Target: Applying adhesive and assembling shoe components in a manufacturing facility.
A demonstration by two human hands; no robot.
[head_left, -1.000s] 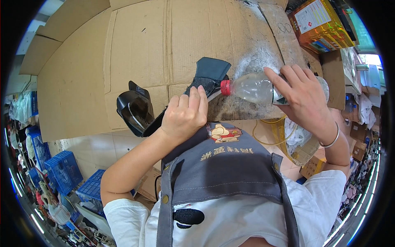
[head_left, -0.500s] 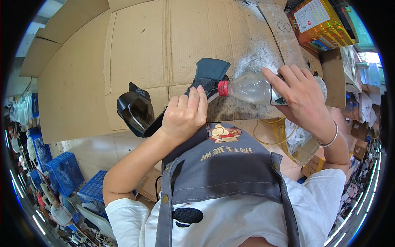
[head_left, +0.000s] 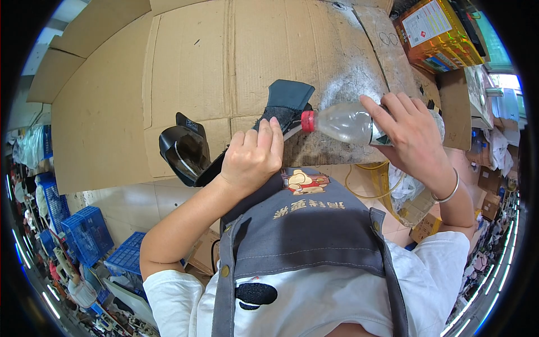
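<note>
A shiny black curved part (head_left: 188, 151) is at the left on the brown cardboard (head_left: 191, 67); I cannot tell if it is joined to the dark piece (head_left: 290, 95) beside the bottle (head_left: 342, 121). Next comes the left hand (head_left: 251, 154); its fingers are bent and close together, lying over the near end of the dark piece; the thumb is hidden, so I cannot tell if the hand pinches or just presses. The dark piece has a smooth, wide flap that points to the far side; it seems wise to keep the fingers firm so the piece does not slip, with their tips out of the way of the red cap (head_left: 307, 121). The cap is just right of the piece, so near that I cannot tell if they touch; small, slow moves look best here, with the bottle kept steady on its side. The right hand (head_left: 412, 132) holds the clear bottle, wrapped around its back part; a soft, even grip should help, as a hard squeeze could bend the plastic. Farther right, a shiny gold box (head_left: 443, 36) sits well apart from both hands.
</note>
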